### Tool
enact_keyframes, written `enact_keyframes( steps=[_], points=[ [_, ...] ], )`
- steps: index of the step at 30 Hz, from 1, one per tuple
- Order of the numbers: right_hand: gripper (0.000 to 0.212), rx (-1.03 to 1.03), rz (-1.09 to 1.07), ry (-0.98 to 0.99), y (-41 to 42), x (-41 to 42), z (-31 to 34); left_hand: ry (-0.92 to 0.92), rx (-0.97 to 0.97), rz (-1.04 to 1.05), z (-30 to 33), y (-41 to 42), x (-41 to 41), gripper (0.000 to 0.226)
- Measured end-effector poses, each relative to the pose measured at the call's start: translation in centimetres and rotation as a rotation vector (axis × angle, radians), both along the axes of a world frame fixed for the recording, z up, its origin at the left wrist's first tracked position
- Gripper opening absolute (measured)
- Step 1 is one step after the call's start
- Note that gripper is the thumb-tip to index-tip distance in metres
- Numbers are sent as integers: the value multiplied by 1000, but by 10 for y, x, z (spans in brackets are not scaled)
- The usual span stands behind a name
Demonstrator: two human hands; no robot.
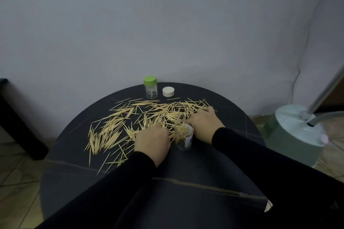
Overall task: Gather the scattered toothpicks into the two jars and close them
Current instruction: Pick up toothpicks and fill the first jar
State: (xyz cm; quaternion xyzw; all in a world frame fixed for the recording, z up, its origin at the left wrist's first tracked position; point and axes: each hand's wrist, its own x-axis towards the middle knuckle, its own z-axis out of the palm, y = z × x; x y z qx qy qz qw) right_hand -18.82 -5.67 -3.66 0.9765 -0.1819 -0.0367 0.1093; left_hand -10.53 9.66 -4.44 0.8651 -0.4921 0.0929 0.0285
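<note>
Toothpicks [149,115] cover our table [186,182]; left hand [151,138] pinches a bunch beside the open jar [183,135], right hand [203,122] steadying it. Nudging could topple it.

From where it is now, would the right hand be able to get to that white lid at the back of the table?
Probably yes. The right hand rests beside the open jar, and only flat scattered toothpicks lie between it and the white lid. The green-capped jar stands beside the lid, not in the way.
</note>
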Motion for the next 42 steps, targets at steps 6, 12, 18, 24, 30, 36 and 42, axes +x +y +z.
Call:
enact_keyframes(
  steps=[6, 12, 18, 24, 30, 36, 42],
  points=[
    [21, 42, -31, -20, 1, -1, 2, 38, -41, 6, -4, -3, 6, 20],
    [23, 46, -37, -42, 2, -4, 5, -1, -40, 27, -6, -3, 13, 18],
    [25, 115, -98, -172, -1, -3, 3, 49, -98, 58, 1, -3, 21, 16],
    [23, 230, -165, -321, -3, -6, 7, 118, -139, 86, 9, -1, 25, 25],
    [24, 322, -215, -454, -5, -11, 7, 198, -222, 109, 12, -1, 27, 22],
    [26, 530, -284, -539, -6, -14, 12, 311, -295, 132, 15, -1, 27, 16],
    [27, 703, -294, -695, -9, -11, 11, 538, -441, 124, 18, -4, 28, 15]
  ],
)
